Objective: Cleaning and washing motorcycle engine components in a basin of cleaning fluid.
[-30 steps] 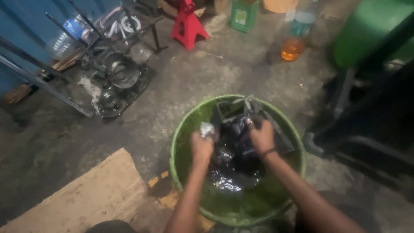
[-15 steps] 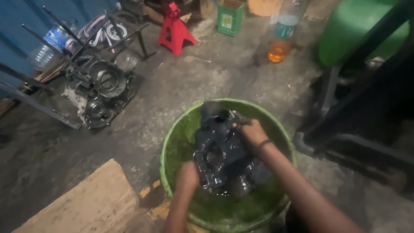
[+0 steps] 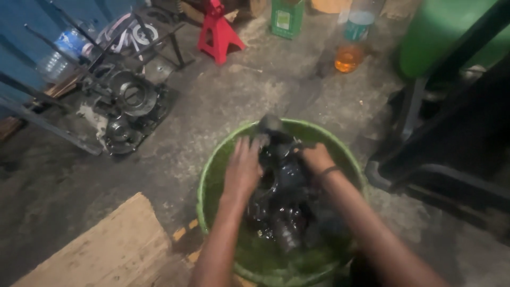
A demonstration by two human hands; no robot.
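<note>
A: Engine casing point(image 3: 284, 191) is sitting in the green basin point(image 3: 212, 175), wet and dark; I'm watching both hands on it.

B: Grip?

A: Left hand point(image 3: 243, 169) is lying flat, fingers together; right hand point(image 3: 316, 158) is curling around the top edge. I'm judging that the slick metal could slip and splash.

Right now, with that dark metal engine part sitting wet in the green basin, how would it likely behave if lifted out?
The engine part looks like rigid cast metal, so probably stiff and heavy for its size. Its surface glistens wet, so it is likely slippery. Both the left hand and right hand are on it inside the green basin, suggesting it needs two-handed support.
</note>
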